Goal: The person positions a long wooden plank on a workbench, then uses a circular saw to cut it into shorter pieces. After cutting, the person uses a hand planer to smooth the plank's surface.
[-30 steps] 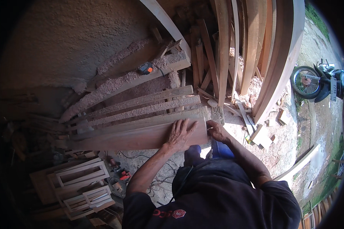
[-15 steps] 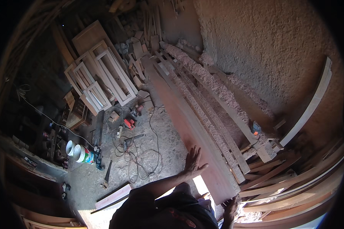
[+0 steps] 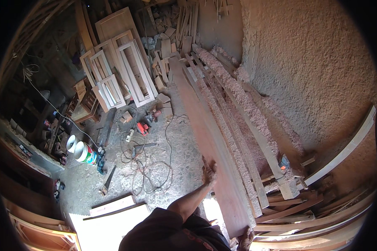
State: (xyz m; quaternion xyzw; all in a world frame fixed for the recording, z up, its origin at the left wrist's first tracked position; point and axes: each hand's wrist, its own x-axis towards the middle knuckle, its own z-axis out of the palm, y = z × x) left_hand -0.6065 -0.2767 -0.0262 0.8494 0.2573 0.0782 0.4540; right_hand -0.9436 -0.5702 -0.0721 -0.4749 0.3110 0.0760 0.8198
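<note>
A long, wide reddish plank (image 3: 197, 125) lies lengthwise over narrower beams (image 3: 255, 138) that carry pink shavings. My left hand (image 3: 209, 171) grips the plank's left edge, fingers curled along it. My right hand (image 3: 245, 237) is low at the bottom of the view, closed on the plank's near end and partly hidden. A small blue-and-orange tool (image 3: 284, 163) sits on the outer beam to the right of the plank.
Door panels and frames (image 3: 136, 75) lean at the upper left. A red power tool (image 3: 142, 129) and tangled cords lie on the concrete floor near white buckets (image 3: 83, 152). Stacked boards (image 3: 305, 234) fill the lower right. A rough wall (image 3: 305, 71) runs along the right.
The view has swung round from across the plank to along it. My left hand, spread flat on the plank's face earlier, now wraps round its edge.
</note>
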